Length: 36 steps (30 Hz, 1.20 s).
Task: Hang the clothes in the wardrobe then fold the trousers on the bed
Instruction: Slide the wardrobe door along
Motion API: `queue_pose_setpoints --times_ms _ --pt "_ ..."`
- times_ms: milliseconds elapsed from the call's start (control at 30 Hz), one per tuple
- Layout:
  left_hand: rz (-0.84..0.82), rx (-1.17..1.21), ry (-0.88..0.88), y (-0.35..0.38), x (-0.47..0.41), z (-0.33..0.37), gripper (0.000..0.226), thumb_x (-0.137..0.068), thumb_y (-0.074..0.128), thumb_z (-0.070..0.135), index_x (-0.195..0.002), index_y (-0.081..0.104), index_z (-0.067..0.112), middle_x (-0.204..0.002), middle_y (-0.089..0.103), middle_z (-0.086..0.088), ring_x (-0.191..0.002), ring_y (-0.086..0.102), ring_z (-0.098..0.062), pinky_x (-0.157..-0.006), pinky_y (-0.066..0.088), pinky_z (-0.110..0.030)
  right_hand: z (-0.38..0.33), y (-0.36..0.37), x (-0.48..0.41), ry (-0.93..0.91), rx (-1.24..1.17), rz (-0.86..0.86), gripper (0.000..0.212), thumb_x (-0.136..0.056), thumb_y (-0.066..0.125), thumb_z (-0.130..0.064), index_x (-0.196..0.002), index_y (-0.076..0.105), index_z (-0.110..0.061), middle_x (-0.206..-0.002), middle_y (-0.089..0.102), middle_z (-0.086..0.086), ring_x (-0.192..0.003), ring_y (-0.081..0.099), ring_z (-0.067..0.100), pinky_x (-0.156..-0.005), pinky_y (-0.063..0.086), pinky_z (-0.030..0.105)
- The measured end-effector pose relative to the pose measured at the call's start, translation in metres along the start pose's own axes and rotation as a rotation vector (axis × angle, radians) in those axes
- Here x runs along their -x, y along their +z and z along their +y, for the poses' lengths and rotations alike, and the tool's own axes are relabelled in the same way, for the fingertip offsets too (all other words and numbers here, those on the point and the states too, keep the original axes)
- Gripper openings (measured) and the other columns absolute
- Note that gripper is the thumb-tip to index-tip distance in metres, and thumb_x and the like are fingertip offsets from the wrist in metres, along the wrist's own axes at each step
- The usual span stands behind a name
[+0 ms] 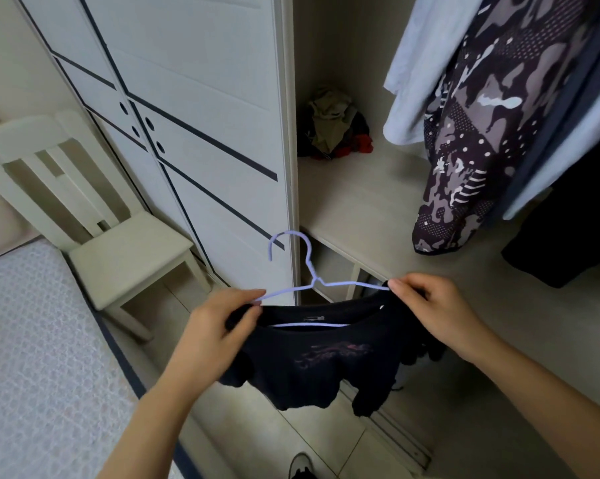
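A black T-shirt with a faint pink print hangs on a pale lilac wire hanger, held low in front of the open wardrobe. My left hand pinches the shirt's left shoulder over the hanger arm. My right hand pinches the right shoulder at the hanger's other end. The hook points up and to the left, free of any rail. No trousers are in view.
Hung clothes fill the wardrobe's right side: a white shirt, a camouflage-print garment and dark items. A crumpled clothes pile lies on the inner shelf. The sliding door, a cream chair and the bed are to the left.
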State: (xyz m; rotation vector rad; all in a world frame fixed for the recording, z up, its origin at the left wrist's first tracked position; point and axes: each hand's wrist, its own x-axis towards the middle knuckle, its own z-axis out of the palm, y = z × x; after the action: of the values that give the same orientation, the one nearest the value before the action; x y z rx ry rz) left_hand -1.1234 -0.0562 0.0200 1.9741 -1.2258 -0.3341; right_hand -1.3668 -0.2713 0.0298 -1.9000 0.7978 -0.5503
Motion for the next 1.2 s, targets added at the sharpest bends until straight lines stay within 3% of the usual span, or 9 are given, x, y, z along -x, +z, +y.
queue_pose_setpoints --times_ms 67,133,300,400,500,667,800,1033,1200 --pt "0.059 -0.024 0.049 0.005 -0.005 0.003 0.011 -0.093 0.063 0.028 -0.098 0.072 0.025 -0.086 0.063 0.015 -0.088 0.061 -0.01 -0.079 0.047 -0.025 -0.005 0.002 -0.001 -0.023 0.026 -0.006 0.032 -0.094 0.057 -0.029 -0.064 0.062 -0.02 -0.06 0.046 0.013 -0.059 0.045 0.015 -0.057 0.035 0.032" --pt "0.131 -0.019 0.075 0.004 -0.012 0.004 0.019 -0.091 0.057 0.033 -0.09 0.072 0.021 -0.08 0.061 0.014 -0.081 0.059 -0.012 -0.075 0.046 -0.025 -0.009 0.0 -0.002 -0.049 0.051 0.009 0.028 -0.095 0.058 -0.026 -0.07 0.065 -0.017 -0.063 0.054 0.01 -0.061 0.052 0.012 -0.059 0.041 0.031" --pt "0.243 -0.061 0.182 -0.013 -0.034 0.011 0.018 -0.097 0.058 0.031 -0.094 0.071 0.019 -0.082 0.06 0.018 -0.079 0.059 -0.011 -0.075 0.044 -0.022 -0.023 -0.014 -0.007 -0.321 0.324 0.108 0.016 -0.096 0.055 -0.022 -0.102 0.069 -0.019 -0.092 0.065 -0.016 -0.091 0.063 0.004 -0.079 0.05 0.02" --pt "0.308 -0.092 0.269 -0.026 -0.057 0.023 0.012 -0.094 0.061 0.022 -0.093 0.071 0.015 -0.081 0.061 0.011 -0.077 0.058 -0.014 -0.075 0.043 -0.023 -0.045 -0.022 -0.018 -0.474 0.527 0.043 0.03 -0.101 0.045 -0.03 -0.129 0.057 -0.025 -0.113 0.055 -0.018 -0.108 0.054 -0.001 -0.093 0.04 0.013" --pt "0.334 -0.104 0.348 -0.039 -0.082 0.038 0.011 -0.095 0.062 0.02 -0.093 0.071 0.015 -0.081 0.059 0.011 -0.075 0.057 -0.011 -0.072 0.042 -0.02 -0.073 -0.029 -0.03 -0.545 0.702 -0.013 0.036 -0.101 0.038 -0.034 -0.137 0.044 -0.031 -0.117 0.053 -0.019 -0.106 0.051 -0.002 -0.091 0.039 0.017" --pt "0.349 -0.031 0.393 -0.058 -0.119 0.06 0.008 -0.091 0.063 0.019 -0.09 0.071 0.022 -0.081 0.061 0.01 -0.078 0.059 -0.01 -0.072 0.04 -0.011 -0.13 -0.058 -0.058 -0.348 0.354 -0.216 0.022 -0.102 0.047 -0.02 -0.11 0.066 -0.028 -0.089 0.069 -0.013 -0.077 0.062 0.013 -0.073 0.05 0.031" --pt "0.311 0.082 0.455 -0.062 -0.142 0.089 0.011 -0.089 0.059 0.029 -0.089 0.07 0.028 -0.088 0.064 0.013 -0.082 0.062 -0.007 -0.075 0.041 -0.01 -0.171 -0.079 -0.061 -0.233 0.189 -0.407 0.028 -0.104 0.041 -0.019 -0.105 0.069 -0.015 -0.069 0.058 -0.006 -0.067 0.052 0.005 -0.071 0.041 0.016" --pt "0.282 0.186 0.547 -0.052 -0.187 0.151 0.011 -0.093 0.065 0.02 -0.094 0.075 0.022 -0.09 0.069 0.017 -0.089 0.064 0.0 -0.08 0.045 -0.011 -0.206 -0.11 -0.063 -0.178 -0.048 -0.319 0.032 -0.104 0.036 -0.018 -0.089 0.061 -0.004 -0.05 0.04 -0.003 -0.049 0.033 0.011 -0.058 0.038 0.021" --pt "0.309 0.121 0.716 -0.05 -0.219 0.202 0.014 -0.096 0.062 0.019 -0.101 0.075 0.018 -0.094 0.069 0.01 -0.089 0.063 -0.006 -0.082 0.046 -0.018 -0.226 -0.143 -0.057 -0.157 -0.406 -0.353 0.02 -0.097 0.043 -0.021 -0.088 0.054 -0.007 -0.049 0.036 -0.007 -0.051 0.03 0.012 -0.065 0.036 0.027"
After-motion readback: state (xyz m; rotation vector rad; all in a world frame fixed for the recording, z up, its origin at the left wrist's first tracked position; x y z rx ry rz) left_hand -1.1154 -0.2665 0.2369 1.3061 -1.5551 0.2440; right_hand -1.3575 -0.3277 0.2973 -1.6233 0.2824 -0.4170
